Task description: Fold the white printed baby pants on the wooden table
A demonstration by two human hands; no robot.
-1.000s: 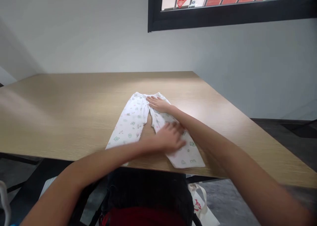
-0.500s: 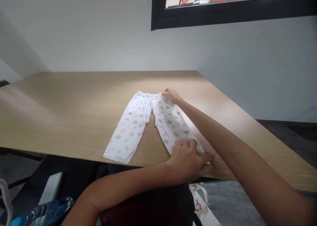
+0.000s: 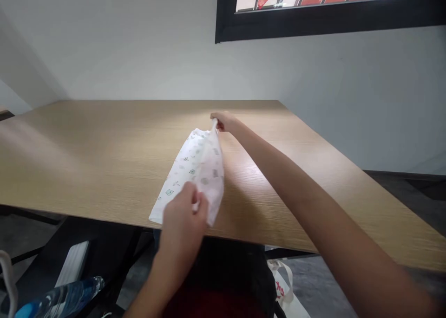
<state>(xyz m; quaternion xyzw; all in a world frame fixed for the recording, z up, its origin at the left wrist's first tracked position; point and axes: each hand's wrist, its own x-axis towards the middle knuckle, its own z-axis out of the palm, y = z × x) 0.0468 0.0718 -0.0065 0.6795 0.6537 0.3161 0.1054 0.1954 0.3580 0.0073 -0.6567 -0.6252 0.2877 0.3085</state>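
Note:
White printed pants (image 3: 177,174) lie near the table's front edge, one leg flat on the wood. The other leg is lifted and swung over it, partly blurred. My right hand (image 3: 223,122) pinches the waistband at the far end and holds it up off the table. Closer to me, my left hand (image 3: 186,211) is closed on the cuff of the raised leg. Part of the flat leg is covered by the raised cloth and my left hand.
The wooden table (image 3: 104,160) reaches back to a grey wall (image 3: 139,39) with a dark-framed window (image 3: 226,16). Below the front edge are a water bottle (image 3: 73,297), a white slab-like object (image 3: 72,262) and a white bag (image 3: 289,292).
The right leg of the pants has been lifted and brought leftward over the other leg. Both my hands have moved left with it, and my left hand has closed on the cuff.

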